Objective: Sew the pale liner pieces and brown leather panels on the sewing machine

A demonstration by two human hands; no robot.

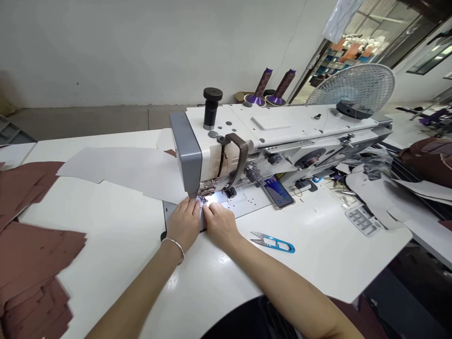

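Note:
My left hand (183, 222) and my right hand (221, 223) are side by side at the needle area of a white sewing machine (226, 136). Their fingers are pressed together on a light grey sheet of material (130, 169), close in front of the presser foot (206, 188). The sheet stretches out to the left behind the machine head, lying on the table. A lamp lights the spot at my fingertips. Exactly how the fingertips grip the sheet's edge is hidden. Blue-handled thread snips (278, 244) lie to the right of my right hand.
Stacked brown pieces (31, 254) cover the table's left side. A phone (278, 192) rests under the machine arm. Two thread cones (263, 87) and a fan (356, 84) stand behind. A calculator (363, 221) and grey scraps (370, 193) lie at right.

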